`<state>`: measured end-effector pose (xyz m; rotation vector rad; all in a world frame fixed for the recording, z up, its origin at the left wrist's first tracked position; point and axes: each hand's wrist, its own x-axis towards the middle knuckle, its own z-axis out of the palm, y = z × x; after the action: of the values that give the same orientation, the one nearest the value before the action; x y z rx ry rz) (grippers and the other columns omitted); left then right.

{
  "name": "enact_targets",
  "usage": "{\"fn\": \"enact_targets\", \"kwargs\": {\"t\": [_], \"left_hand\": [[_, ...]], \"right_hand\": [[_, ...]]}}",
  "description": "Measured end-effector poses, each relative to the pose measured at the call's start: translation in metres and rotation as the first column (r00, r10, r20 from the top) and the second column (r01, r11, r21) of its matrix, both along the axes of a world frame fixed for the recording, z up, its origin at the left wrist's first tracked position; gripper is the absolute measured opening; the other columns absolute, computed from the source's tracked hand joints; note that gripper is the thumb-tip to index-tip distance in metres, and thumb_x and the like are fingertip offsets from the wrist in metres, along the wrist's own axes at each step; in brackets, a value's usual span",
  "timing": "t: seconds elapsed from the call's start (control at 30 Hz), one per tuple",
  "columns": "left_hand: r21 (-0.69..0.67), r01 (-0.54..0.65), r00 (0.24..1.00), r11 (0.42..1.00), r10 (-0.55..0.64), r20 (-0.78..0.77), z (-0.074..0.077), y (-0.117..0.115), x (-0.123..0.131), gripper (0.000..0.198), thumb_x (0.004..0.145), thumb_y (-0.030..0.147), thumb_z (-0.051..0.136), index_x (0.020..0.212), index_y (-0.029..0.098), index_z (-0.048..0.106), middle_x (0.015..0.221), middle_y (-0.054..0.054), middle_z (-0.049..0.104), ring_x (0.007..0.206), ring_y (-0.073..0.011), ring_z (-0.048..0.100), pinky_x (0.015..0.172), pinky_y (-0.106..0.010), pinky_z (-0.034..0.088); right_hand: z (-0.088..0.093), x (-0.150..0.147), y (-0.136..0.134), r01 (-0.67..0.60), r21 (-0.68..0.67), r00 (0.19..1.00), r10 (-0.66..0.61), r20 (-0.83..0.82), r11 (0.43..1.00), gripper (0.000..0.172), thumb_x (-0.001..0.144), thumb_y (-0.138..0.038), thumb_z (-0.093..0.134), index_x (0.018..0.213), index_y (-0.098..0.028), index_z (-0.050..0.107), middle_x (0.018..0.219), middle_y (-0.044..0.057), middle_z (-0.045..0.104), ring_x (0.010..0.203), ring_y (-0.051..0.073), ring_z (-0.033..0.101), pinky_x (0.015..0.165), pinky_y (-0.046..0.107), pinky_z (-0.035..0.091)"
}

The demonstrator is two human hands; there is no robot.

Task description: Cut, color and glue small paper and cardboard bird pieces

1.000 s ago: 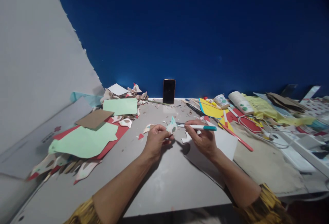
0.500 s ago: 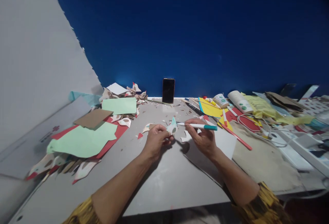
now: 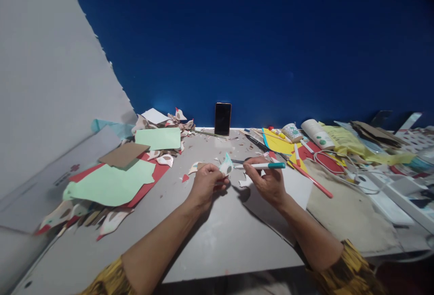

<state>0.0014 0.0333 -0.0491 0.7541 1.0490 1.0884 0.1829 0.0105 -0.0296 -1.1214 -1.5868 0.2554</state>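
Near the middle of the grey table (image 3: 200, 259), my left hand (image 3: 207, 184) pinches a small white paper cutout (image 3: 226, 166) with teal strokes at its top and a grey spot. My right hand (image 3: 267, 182) grips a white marker (image 3: 259, 166) with a teal end pointing right. The marker's tip is just right of the cutout; whether it touches cannot be told. Under and beside my right hand lies a white sheet (image 3: 298, 186). A small red scrap (image 3: 185, 178) rests left of my left hand.
A black phone (image 3: 223, 119) stands against the blue wall. Green sheets (image 3: 111, 182), brown card (image 3: 125, 155) and cutouts lie left. To the right are a red marker (image 3: 313, 181), yellow paper (image 3: 276, 141), a paper roll (image 3: 317, 133), a cable and a white tray (image 3: 403, 200).
The marker in my right hand has shifted very slightly left and its tip sits a little lower. The cutout in my left hand has turned slightly and moved a little left.
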Motion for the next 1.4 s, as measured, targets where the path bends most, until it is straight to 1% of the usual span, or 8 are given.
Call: {"fn": "enact_targets", "kwargs": {"t": [0.2, 0.57, 0.73, 0.83, 0.9, 1.1, 1.23, 1.4], "left_hand": [[-0.022, 0.027, 0.999, 0.999, -0.026, 0.035, -0.002, 0.003, -0.001, 0.023, 0.057, 0.016, 0.071, 0.069, 0.018, 0.052, 0.068, -0.006, 0.071, 0.059, -0.0148, 0.066, 0.051, -0.022, 0.049], [-0.031, 0.040, 0.999, 0.999, -0.038, 0.039, -0.003, 0.003, -0.002, 0.022, 0.059, 0.015, 0.071, 0.068, 0.018, 0.051, 0.067, -0.006, 0.070, 0.059, -0.0145, 0.065, 0.051, -0.022, 0.049], [-0.042, 0.030, 0.999, 0.999, -0.029, 0.035, 0.000, 0.002, -0.001, 0.021, 0.058, 0.015, 0.070, 0.068, 0.018, 0.052, 0.068, -0.006, 0.071, 0.059, -0.0147, 0.065, 0.051, -0.022, 0.049], [-0.044, 0.028, 0.999, 0.999, -0.026, 0.047, 0.001, 0.001, -0.001, 0.020, 0.059, 0.014, 0.070, 0.068, 0.018, 0.053, 0.067, -0.006, 0.070, 0.059, -0.0152, 0.065, 0.051, -0.022, 0.049], [-0.058, 0.039, 0.997, 0.998, -0.034, 0.073, 0.001, 0.002, -0.001, 0.020, 0.059, 0.013, 0.071, 0.069, 0.017, 0.054, 0.068, -0.006, 0.070, 0.059, -0.0152, 0.065, 0.051, -0.022, 0.049], [-0.164, 0.110, 0.985, 0.980, -0.086, 0.147, 0.002, 0.005, -0.002, 0.011, 0.064, 0.010, 0.069, 0.071, 0.012, 0.061, 0.067, -0.008, 0.067, 0.058, -0.0118, 0.061, 0.053, -0.020, 0.049], [-0.169, 0.097, 0.987, 0.981, -0.074, 0.140, 0.004, 0.004, -0.002, 0.016, 0.063, 0.010, 0.070, 0.066, 0.015, 0.056, 0.060, -0.004, 0.062, 0.055, -0.0112, 0.057, 0.050, -0.020, 0.045], [-0.155, 0.093, 0.988, 0.984, -0.071, 0.139, 0.002, 0.003, -0.001, 0.020, 0.061, 0.010, 0.071, 0.063, 0.017, 0.052, 0.060, -0.002, 0.060, 0.054, -0.0109, 0.056, 0.049, -0.020, 0.045]], "right_hand": [[-0.001, -0.002, -0.001, -0.012, 0.054, 1.000, 0.013, -0.020, 0.998, 0.017, 0.093, -0.034, 0.066, 0.086, -0.020, 0.073, 0.075, 0.006, 0.072, 0.057, 0.015, 0.060, 0.054, 0.029, 0.049], [-0.006, 0.000, 0.000, -0.039, 0.061, 0.998, 0.036, 0.045, 0.997, 0.016, 0.094, -0.029, 0.066, 0.084, -0.018, 0.072, 0.064, 0.001, 0.066, 0.052, 0.013, 0.057, 0.050, 0.025, 0.045], [-0.004, -0.002, 0.000, -0.036, 0.080, 0.999, 0.035, 0.018, 0.996, 0.013, 0.094, -0.027, 0.066, 0.087, -0.018, 0.072, 0.069, 0.002, 0.069, 0.053, 0.012, 0.057, 0.050, 0.025, 0.046], [-0.004, -0.002, 0.000, -0.042, 0.076, 0.999, 0.040, 0.032, 0.996, 0.013, 0.094, -0.027, 0.067, 0.086, -0.018, 0.072, 0.064, 0.001, 0.067, 0.051, 0.012, 0.056, 0.049, 0.024, 0.045], [-0.004, -0.003, 0.000, -0.049, 0.075, 0.998, 0.046, 0.042, 0.996, 0.013, 0.093, -0.026, 0.068, 0.084, -0.018, 0.071, 0.062, 0.000, 0.066, 0.051, 0.012, 0.056, 0.048, 0.024, 0.045], [-0.008, -0.003, 0.000, -0.020, 0.110, 0.999, 0.017, 0.030, 0.994, 0.012, 0.094, -0.026, 0.067, 0.089, -0.017, 0.073, 0.069, 0.003, 0.069, 0.052, 0.011, 0.056, 0.049, 0.024, 0.045], [-0.011, -0.002, 0.001, -0.033, 0.103, 0.998, 0.026, 0.060, 0.994, 0.013, 0.095, -0.028, 0.067, 0.090, -0.017, 0.073, 0.072, 0.005, 0.071, 0.053, 0.012, 0.057, 0.048, 0.025, 0.044], [-0.012, -0.003, 0.001, -0.043, 0.103, 0.999, 0.041, 0.020, 0.994, 0.013, 0.094, -0.028, 0.069, 0.090, -0.017, 0.073, 0.073, 0.006, 0.072, 0.056, 0.013, 0.060, 0.048, 0.025, 0.045]]}}
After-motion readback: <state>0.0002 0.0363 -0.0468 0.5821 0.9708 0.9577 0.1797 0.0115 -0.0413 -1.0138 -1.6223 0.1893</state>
